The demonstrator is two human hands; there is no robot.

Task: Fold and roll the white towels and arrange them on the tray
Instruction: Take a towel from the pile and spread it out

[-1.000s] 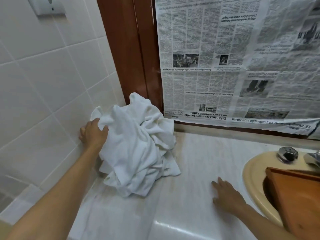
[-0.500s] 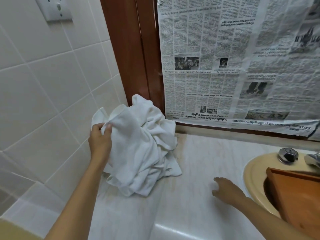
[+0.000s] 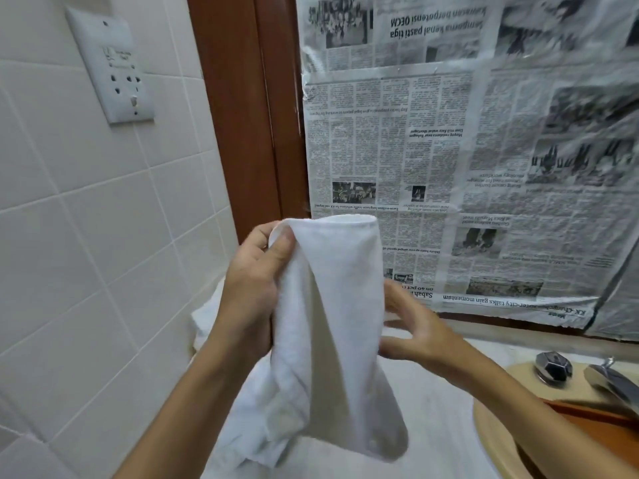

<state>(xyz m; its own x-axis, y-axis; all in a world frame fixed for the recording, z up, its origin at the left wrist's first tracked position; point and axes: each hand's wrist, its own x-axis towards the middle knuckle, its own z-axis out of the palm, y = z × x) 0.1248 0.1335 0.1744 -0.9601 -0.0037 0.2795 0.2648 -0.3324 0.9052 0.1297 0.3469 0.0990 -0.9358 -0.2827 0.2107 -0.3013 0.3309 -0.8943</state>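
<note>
Head view, first voice: What are the hands doing?

Second voice: The left hand [image 3: 256, 281] pinches one top corner of a white towel [image 3: 332, 323] between thumb and curled fingers, raised in front of the person. The cloth hangs straight down from that pinch. Its lower end is bunched low over the counter [image 3: 435, 437].

First voice: And the other hand?

Second voice: The right hand [image 3: 418, 335] is unclenched, fingers spread, just right of the hanging cloth and lower than the left hand's pinch. Its fingertips are hidden behind the towel, so contact cannot be told.

First voice: How should this step go?

Second voice: The towel is probably being opened out for folding. The right hand would do well to find the free top corner, level with the left hand, and draw it sideways until the hem is taut. Terry cloth is limp, so a slack hem will likely fold crooked.

First voice: Where is everything else?

Second voice: A heap of towels [image 3: 207, 316] lies behind and below the left hand. The wooden tray [image 3: 594, 423] sits at the sink [image 3: 487, 423], beyond the right forearm.
</note>
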